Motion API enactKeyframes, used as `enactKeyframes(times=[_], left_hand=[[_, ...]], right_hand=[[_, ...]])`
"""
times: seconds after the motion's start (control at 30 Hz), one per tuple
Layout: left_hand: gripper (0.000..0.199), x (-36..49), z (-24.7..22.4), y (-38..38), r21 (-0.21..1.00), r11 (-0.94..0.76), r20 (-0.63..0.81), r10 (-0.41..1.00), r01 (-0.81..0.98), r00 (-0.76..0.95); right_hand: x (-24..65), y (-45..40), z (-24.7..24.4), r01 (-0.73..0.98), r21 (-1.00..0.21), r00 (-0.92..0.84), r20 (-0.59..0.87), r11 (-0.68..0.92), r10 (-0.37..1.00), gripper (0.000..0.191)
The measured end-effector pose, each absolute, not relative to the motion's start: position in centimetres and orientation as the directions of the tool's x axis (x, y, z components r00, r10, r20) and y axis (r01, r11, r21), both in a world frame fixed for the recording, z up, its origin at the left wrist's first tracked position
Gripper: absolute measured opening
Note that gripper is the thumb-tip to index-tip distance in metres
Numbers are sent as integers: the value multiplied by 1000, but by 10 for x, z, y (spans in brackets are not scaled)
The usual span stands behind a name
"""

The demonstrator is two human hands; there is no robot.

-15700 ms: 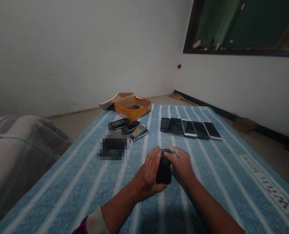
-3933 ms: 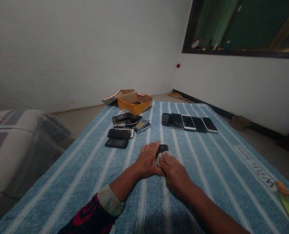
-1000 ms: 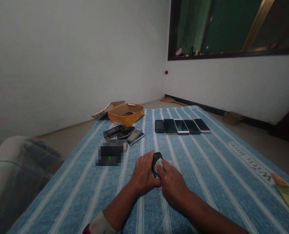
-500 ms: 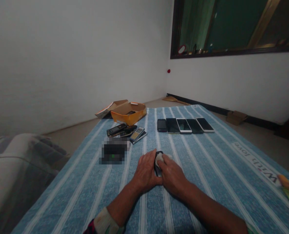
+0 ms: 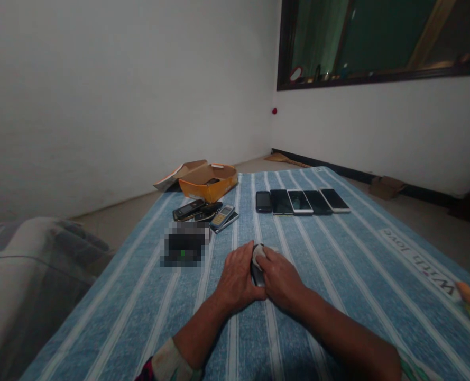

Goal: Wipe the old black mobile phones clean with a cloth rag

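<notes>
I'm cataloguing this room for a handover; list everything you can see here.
smartphones: five, black or white, in a row at the cloth's far end
keypad phones: several, dark and silver, heaped left of that row
blurred object: one, dark, nearer than those phones
cardboard box: one, orange, open, far end, a phone inside
striped cloth: one, blue and white, under these
grey bedding: one, far left
glass pane: one, dark-framed, high on right wall
handset: one, black, between the hands
rag: one, white, over the handset
left hand: one, gripping handset
right hand: one, on the rag
</notes>
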State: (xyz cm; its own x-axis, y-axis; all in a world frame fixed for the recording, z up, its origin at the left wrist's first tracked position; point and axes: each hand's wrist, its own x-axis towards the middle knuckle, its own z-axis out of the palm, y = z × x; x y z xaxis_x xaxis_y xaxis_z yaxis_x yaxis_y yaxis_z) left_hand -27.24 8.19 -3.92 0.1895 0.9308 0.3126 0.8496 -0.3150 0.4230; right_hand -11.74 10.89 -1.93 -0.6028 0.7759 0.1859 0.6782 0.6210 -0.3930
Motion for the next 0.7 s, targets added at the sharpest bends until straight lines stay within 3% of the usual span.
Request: enactKeyframes(times=[0.7], left_hand=[[104,-272,-41,84,386,-294,322,931,874,171]], right_hand=[[-111,85,-15,734,-298,-596,149,610,789,40]])
